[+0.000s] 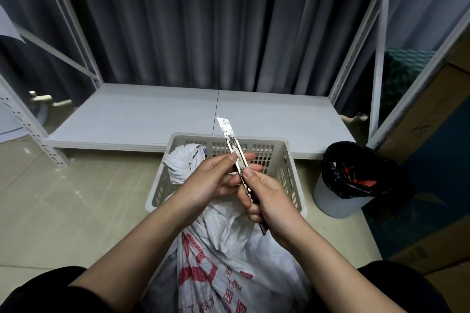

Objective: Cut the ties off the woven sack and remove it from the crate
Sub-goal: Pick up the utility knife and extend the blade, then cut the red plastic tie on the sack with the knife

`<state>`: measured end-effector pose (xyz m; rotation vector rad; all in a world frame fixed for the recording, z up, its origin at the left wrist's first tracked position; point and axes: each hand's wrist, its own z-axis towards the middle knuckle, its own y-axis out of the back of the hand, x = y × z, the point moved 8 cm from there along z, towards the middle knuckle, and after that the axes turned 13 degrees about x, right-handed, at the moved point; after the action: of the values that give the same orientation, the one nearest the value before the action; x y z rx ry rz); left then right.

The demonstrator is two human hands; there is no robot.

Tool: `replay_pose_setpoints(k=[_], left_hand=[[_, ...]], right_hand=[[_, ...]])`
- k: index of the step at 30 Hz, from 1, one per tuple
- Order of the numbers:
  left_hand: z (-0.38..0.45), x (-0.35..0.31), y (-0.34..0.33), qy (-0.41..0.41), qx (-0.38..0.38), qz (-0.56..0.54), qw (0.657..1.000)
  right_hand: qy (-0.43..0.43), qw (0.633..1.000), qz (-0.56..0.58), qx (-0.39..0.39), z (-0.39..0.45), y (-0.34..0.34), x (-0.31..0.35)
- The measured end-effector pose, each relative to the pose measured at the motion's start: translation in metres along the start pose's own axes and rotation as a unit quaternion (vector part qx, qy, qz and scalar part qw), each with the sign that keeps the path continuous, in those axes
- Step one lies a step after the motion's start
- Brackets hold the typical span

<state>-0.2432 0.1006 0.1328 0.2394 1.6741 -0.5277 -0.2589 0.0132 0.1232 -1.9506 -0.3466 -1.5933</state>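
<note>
A white woven sack with red print lies in a cream plastic crate on the floor; its bunched end rises at the crate's far left. Above the crate I hold a utility knife with its dirty blade extended and pointing away from me. My right hand grips the knife's handle, thumb on top. My left hand pinches the knife's body just below the blade, between thumb and fingers. No ties are visible on the sack from here.
A low white shelf board of a metal rack lies behind the crate, with dark curtains at the back. A white bin with a black liner holding red scraps stands at right. Cardboard boxes stack at far right. Beige tiled floor lies left.
</note>
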Motion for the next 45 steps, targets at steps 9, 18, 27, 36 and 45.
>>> replay_pose_setpoints(k=[9,18,27,36,45], left_hand=[[-0.006,-0.004,-0.001,-0.011,-0.003,0.015,1.0],[-0.002,0.007,0.009,-0.001,-0.046,-0.031,0.998],[-0.003,0.005,0.009,-0.014,-0.044,-0.041,0.998],[-0.033,-0.019,0.064,-0.111,-0.309,0.093,0.94],[-0.034,0.076,0.107,0.104,-0.185,-0.052,0.976]], right_hand=[[0.011,1.0,-0.013,0.0,0.004,-0.002,-0.004],[0.01,0.992,0.106,0.07,0.004,-0.012,-0.006],[0.025,1.0,0.013,0.0,0.006,0.002,-0.008],[0.02,0.998,0.062,-0.01,0.007,0.012,-0.011],[0.127,0.971,-0.181,-0.095,0.006,0.007,0.007]])
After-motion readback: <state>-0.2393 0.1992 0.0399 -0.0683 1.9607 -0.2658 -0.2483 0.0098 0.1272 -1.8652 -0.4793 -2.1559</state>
